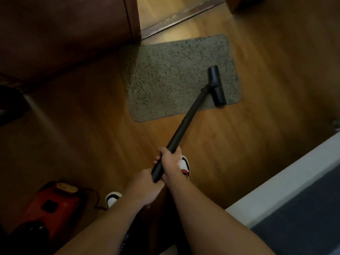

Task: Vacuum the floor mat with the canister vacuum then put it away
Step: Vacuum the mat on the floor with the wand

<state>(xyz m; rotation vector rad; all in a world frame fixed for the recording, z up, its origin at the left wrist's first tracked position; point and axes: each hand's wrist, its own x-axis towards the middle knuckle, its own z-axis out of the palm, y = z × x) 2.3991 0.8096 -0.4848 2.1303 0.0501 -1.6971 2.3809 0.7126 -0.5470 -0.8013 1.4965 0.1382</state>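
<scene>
A grey shaggy floor mat [171,74] lies on the wooden floor in front of a doorway. The black vacuum floor head [217,85] rests on the mat's right part, near its right edge. A long black wand [185,122] runs from the head down to my hands. My right hand [172,159] grips the wand higher up. Just below it, my left hand [145,188] holds the wand's lower end. The red canister vacuum [49,205] sits on the floor at the lower left, with a thin black cord beside it.
A dark wooden door [64,28] stands at the upper left beside the doorway threshold [176,17]. A white-edged bed or mattress [298,190] fills the lower right. My two shoes [184,166] stand on the floor under my hands.
</scene>
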